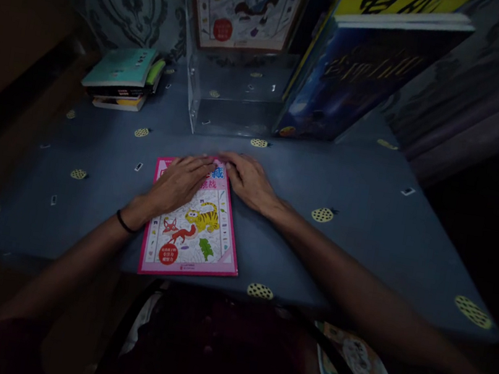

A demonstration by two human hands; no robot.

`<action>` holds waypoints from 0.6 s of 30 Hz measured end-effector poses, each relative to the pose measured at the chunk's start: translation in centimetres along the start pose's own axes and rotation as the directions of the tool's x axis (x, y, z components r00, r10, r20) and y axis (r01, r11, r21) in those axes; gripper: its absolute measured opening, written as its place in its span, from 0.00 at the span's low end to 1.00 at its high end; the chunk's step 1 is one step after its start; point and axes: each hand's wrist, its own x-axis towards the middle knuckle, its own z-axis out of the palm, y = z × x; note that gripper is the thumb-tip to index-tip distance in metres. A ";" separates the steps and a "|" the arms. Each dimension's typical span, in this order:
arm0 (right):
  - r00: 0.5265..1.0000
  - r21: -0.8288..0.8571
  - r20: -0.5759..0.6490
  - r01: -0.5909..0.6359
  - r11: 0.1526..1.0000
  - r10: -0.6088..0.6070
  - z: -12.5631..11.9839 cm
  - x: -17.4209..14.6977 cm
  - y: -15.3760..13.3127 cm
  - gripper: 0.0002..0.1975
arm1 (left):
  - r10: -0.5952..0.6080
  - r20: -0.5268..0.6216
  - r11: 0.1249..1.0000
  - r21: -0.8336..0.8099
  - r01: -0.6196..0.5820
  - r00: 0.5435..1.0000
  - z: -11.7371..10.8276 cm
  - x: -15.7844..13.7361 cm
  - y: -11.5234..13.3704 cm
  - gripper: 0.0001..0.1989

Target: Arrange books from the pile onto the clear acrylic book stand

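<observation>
A pink-bordered children's book [196,229], with a fox and a yellow striped cat on its cover, lies closed on the table near the front edge. Across the upper part of the cover rests my left hand [182,180], flat with fingers stretched to the right, hiding some of the title. My right hand [250,181] is at the book's upper right corner, fingers extended over the top edge and touching it. Neither hand grips anything. A black band [126,222] circles my left wrist.
A clear acrylic stand [237,113] at the back holds a picture book [252,9]; a dark blue book [344,82] leans at its right. A small stack of books [120,77] lies back left. Another book [359,363] sits below the table edge. A patterned cloth [351,258] covers the table.
</observation>
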 end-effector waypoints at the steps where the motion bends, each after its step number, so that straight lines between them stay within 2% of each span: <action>1: 1.000 0.004 0.006 0.003 1.000 -0.003 0.0 0.0 0.1 0.20 | 0.019 0.010 1.000 -0.007 -0.019 1.000 -0.1 0.1 0.1 0.20; 8: 0.999 -0.055 0.030 0.014 0.998 -0.012 0.2 -0.1 0.0 0.19 | 0.160 0.099 0.983 -0.106 -0.150 0.982 -0.7 -0.8 2.4 0.20; 18: 0.999 -0.062 0.033 0.012 0.998 -0.009 0.2 -0.2 -0.1 0.19 | 0.300 0.270 0.942 -0.236 -0.239 0.915 -1.5 -5.3 7.4 0.31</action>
